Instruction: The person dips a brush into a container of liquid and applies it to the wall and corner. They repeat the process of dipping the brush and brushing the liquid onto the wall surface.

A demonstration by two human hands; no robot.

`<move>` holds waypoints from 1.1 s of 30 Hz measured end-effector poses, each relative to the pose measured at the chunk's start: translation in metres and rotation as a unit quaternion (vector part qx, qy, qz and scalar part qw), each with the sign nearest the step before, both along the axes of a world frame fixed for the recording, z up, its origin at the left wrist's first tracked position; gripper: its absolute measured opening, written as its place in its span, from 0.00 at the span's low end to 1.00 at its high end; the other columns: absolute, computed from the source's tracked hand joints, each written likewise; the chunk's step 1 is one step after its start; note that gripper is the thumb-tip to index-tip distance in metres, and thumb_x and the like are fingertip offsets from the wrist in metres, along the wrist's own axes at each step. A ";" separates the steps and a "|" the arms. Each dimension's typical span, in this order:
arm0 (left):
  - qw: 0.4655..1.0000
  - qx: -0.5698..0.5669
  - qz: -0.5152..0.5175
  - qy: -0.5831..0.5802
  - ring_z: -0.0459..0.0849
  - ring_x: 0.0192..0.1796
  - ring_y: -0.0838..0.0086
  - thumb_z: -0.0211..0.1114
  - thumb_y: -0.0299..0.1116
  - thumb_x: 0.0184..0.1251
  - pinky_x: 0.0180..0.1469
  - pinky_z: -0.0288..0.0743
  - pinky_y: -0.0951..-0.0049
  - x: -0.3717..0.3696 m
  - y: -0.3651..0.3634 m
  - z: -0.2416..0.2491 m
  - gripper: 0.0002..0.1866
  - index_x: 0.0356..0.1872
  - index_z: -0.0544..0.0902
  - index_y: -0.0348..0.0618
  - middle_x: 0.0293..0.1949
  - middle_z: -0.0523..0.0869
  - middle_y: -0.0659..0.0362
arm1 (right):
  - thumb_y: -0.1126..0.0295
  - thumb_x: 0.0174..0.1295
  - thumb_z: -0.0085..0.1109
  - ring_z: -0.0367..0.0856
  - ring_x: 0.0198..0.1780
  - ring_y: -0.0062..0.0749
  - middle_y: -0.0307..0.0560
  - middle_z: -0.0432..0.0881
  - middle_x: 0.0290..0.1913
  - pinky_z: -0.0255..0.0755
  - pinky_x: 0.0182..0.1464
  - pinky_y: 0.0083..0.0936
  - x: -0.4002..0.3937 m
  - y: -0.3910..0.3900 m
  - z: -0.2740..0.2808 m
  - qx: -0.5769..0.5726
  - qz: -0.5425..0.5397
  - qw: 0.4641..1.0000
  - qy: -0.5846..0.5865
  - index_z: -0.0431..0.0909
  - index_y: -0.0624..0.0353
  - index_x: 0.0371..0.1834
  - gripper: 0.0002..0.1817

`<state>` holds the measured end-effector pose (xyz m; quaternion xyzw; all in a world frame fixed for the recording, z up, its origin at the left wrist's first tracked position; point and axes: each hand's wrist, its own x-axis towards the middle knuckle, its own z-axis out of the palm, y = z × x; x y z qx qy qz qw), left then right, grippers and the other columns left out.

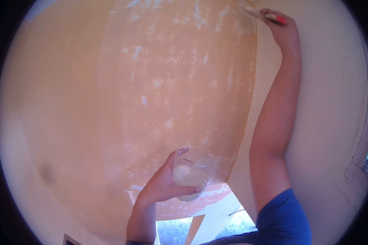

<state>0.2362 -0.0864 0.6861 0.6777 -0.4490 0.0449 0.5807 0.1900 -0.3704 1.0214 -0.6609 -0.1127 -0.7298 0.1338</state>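
Head view: right hand point(283, 30) pinched thin red-handled paintbrush point(265, 15) at 1 o'clock, light, stiff. Left hand point(165, 183) wrapped clear plastic cup of pale paint point(190, 173) at 6 o'clock: flimsy, spillable; grip mid-wall judged best.

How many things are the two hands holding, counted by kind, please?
Paintbrush, in the right hand, against the orange wall: 1
Clear plastic cup with pale paint, in the left hand: 1
Total: 2

The brush point(259, 14) bristles blur against the wall point(171, 81).
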 end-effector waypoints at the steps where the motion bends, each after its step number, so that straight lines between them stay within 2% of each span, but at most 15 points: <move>1: 1.000 -0.003 0.000 0.004 0.72 0.57 0.67 0.83 0.35 0.30 0.62 0.63 0.67 0.002 0.002 0.000 0.55 0.66 0.59 0.41 0.50 0.77 0.52 | 0.69 0.54 0.63 0.78 0.31 0.27 0.45 0.82 0.30 0.72 0.38 0.26 0.005 0.000 0.016 -0.018 -0.008 1.000 0.004 0.84 0.45 0.41 0.11; 5: 1.000 -0.006 -0.006 0.005 0.73 0.57 0.67 0.83 0.35 0.29 0.61 0.63 0.68 0.002 0.001 0.003 0.55 0.66 0.60 0.41 0.50 0.77 0.52 | 0.66 0.53 0.64 0.79 0.32 0.32 0.47 0.83 0.31 0.73 0.40 0.26 0.031 -0.015 0.013 -0.026 -0.026 0.999 0.013 0.84 0.45 0.42 0.12; 7: 1.000 -0.014 -0.019 0.016 0.73 0.57 0.67 0.83 0.35 0.29 0.61 0.63 0.68 0.000 -0.002 0.005 0.56 0.66 0.60 0.41 0.50 0.77 0.52 | 0.65 0.52 0.65 0.79 0.33 0.34 0.49 0.83 0.33 0.73 0.42 0.26 0.031 -0.003 -0.040 0.057 -0.001 0.998 0.040 0.84 0.48 0.42 0.13; 10: 0.999 -0.011 -0.026 0.015 0.73 0.57 0.67 0.83 0.34 0.29 0.61 0.64 0.68 -0.002 -0.002 0.003 0.56 0.66 0.59 0.41 0.50 0.77 0.53 | 0.66 0.53 0.65 0.80 0.34 0.32 0.48 0.83 0.33 0.73 0.43 0.25 0.017 0.010 -0.116 0.081 -0.061 0.995 0.019 0.84 0.50 0.42 0.12; 12: 1.000 0.001 -0.021 0.015 0.73 0.57 0.67 0.83 0.34 0.29 0.60 0.64 0.68 -0.003 -0.001 0.001 0.56 0.66 0.59 0.42 0.50 0.77 0.53 | 0.67 0.54 0.64 0.79 0.33 0.29 0.48 0.83 0.32 0.73 0.40 0.25 0.005 0.008 -0.133 0.052 0.025 0.997 0.046 0.84 0.52 0.41 0.11; 15: 0.997 0.031 -0.037 0.056 0.73 0.56 0.68 0.83 0.32 0.29 0.60 0.64 0.69 -0.003 -0.001 -0.001 0.56 0.66 0.59 0.42 0.50 0.76 0.53 | 0.70 0.55 0.63 0.77 0.31 0.27 0.47 0.83 0.31 0.72 0.38 0.24 -0.011 0.015 -0.095 0.056 0.069 0.996 -0.012 0.84 0.51 0.41 0.10; 18: 0.999 0.017 -0.026 0.026 0.73 0.56 0.69 0.82 0.32 0.29 0.60 0.64 0.68 0.002 -0.004 -0.004 0.55 0.66 0.59 0.42 0.50 0.77 0.53 | 0.72 0.55 0.62 0.75 0.30 0.26 0.46 0.82 0.30 0.71 0.36 0.24 0.008 0.017 -0.050 0.030 0.059 0.997 -0.041 0.84 0.52 0.40 0.10; 21: 0.998 -0.008 -0.034 0.057 0.73 0.56 0.69 0.83 0.31 0.29 0.60 0.64 0.68 0.003 -0.006 -0.002 0.56 0.66 0.59 0.43 0.50 0.76 0.54 | 0.72 0.55 0.62 0.78 0.33 0.26 0.45 0.83 0.32 0.72 0.40 0.23 0.022 0.014 -0.057 0.053 0.012 0.997 0.046 0.84 0.52 0.41 0.10; 22: 0.998 0.000 -0.026 0.049 0.73 0.55 0.69 0.82 0.30 0.29 0.60 0.64 0.68 0.004 -0.005 -0.002 0.55 0.66 0.59 0.43 0.50 0.76 0.54 | 0.72 0.55 0.62 0.78 0.33 0.26 0.45 0.83 0.32 0.72 0.40 0.23 0.027 0.012 -0.067 0.053 0.013 0.997 0.046 0.84 0.52 0.41 0.10; 24: 0.999 0.012 -0.021 0.045 0.73 0.55 0.69 0.82 0.30 0.29 0.59 0.65 0.68 0.006 -0.002 -0.006 0.55 0.66 0.59 0.43 0.50 0.76 0.54 | 0.78 0.58 0.59 0.77 0.41 0.20 0.41 0.84 0.38 0.69 0.47 0.17 0.027 0.010 -0.109 0.018 0.066 0.997 0.046 0.82 0.61 0.41 0.08; 27: 0.994 -0.029 -0.052 0.092 0.73 0.55 0.70 0.82 0.28 0.29 0.59 0.65 0.69 0.009 0.003 -0.019 0.56 0.66 0.59 0.44 0.51 0.76 0.55 | 0.78 0.54 0.61 0.81 0.44 0.25 0.47 0.84 0.40 0.71 0.50 0.19 0.013 0.024 -0.175 0.068 0.072 0.993 0.068 0.83 0.56 0.39 0.10; 29: 0.990 -0.074 -0.060 0.108 0.74 0.55 0.70 0.81 0.26 0.29 0.58 0.66 0.69 0.010 0.008 -0.027 0.56 0.67 0.57 0.44 0.51 0.76 0.55 | 0.82 0.53 0.63 0.81 0.45 0.27 0.46 0.83 0.43 0.72 0.49 0.20 0.015 0.029 -0.214 0.100 0.151 0.983 -0.019 0.82 0.62 0.38 0.09; 30: 0.988 -0.062 -0.054 0.128 0.74 0.55 0.70 0.81 0.26 0.29 0.58 0.66 0.69 0.011 0.012 -0.033 0.56 0.67 0.57 0.44 0.51 0.76 0.55 | 0.82 0.53 0.63 0.81 0.45 0.27 0.46 0.83 0.43 0.72 0.49 0.20 0.017 0.031 -0.230 0.116 0.152 0.982 -0.002 0.82 0.62 0.38 0.09; 32: 0.989 -0.100 -0.042 0.104 0.73 0.55 0.69 0.83 0.32 0.28 0.58 0.66 0.68 0.010 0.021 -0.042 0.57 0.66 0.57 0.43 0.50 0.75 0.54 | 0.81 0.53 0.64 0.82 0.43 0.32 0.49 0.82 0.42 0.78 0.45 0.22 0.015 0.034 -0.257 0.251 0.200 0.943 -0.089 0.78 0.69 0.38 0.09; 33: 0.989 -0.102 -0.038 0.103 0.73 0.56 0.69 0.83 0.30 0.27 0.58 0.67 0.68 0.009 0.026 -0.045 0.58 0.66 0.57 0.42 0.51 0.75 0.54 | 0.81 0.53 0.64 0.82 0.43 0.32 0.49 0.82 0.42 0.78 0.45 0.22 0.015 0.037 -0.268 0.267 0.191 0.942 -0.071 0.78 0.69 0.38 0.09</move>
